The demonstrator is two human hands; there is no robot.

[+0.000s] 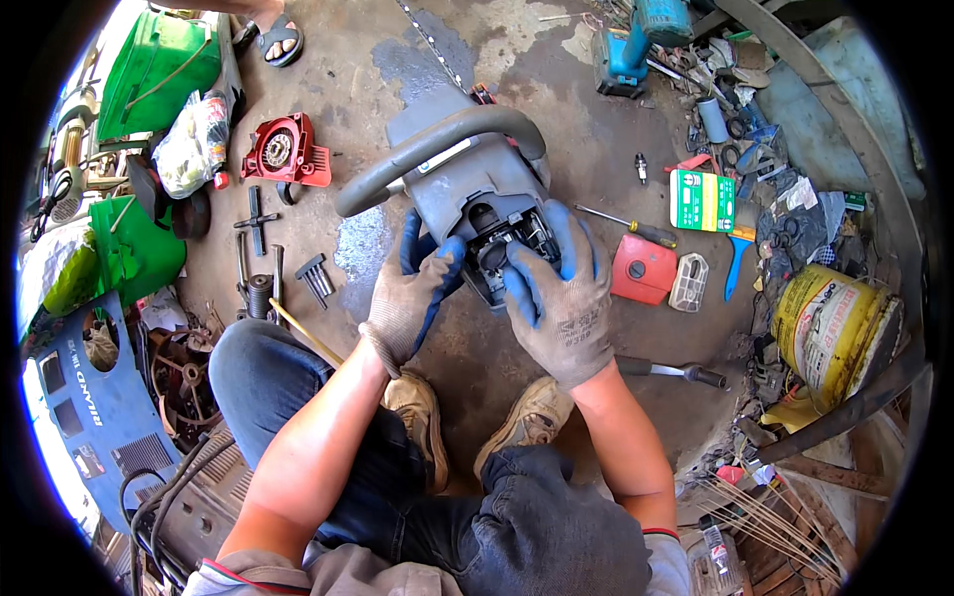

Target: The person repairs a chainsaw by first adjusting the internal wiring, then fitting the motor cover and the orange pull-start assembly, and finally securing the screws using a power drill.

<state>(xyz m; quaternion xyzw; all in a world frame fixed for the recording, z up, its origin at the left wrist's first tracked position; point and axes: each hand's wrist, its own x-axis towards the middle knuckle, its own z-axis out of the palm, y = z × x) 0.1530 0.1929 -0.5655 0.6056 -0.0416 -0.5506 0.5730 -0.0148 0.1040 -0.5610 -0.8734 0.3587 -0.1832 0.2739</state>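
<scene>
A grey chainsaw [459, 189] stands on the floor before me, its bar and chain [429, 42] pointing away. Its top cover is off at the near end, baring a dark engine bay [489, 236]. My left hand [412, 288], in a grey glove with blue palm and fingers, grips the near left side of the body. On the opposite side, my right hand [564, 298], gloved alike, is closed on the near right edge, thumb and fingers at the open bay. Some fingertips are hidden behind the casing. The curved front handle [437, 149] arches across the top.
On the right lie a screwdriver [631, 226], red square cover [642, 268], spark plug [642, 169], blue-handled brush [738, 253] and yellow bucket [833, 323]. A red starter housing [283, 149] and cross-shaped tool [256, 219] lie left. Another person's sandaled foot [280, 42] is far left.
</scene>
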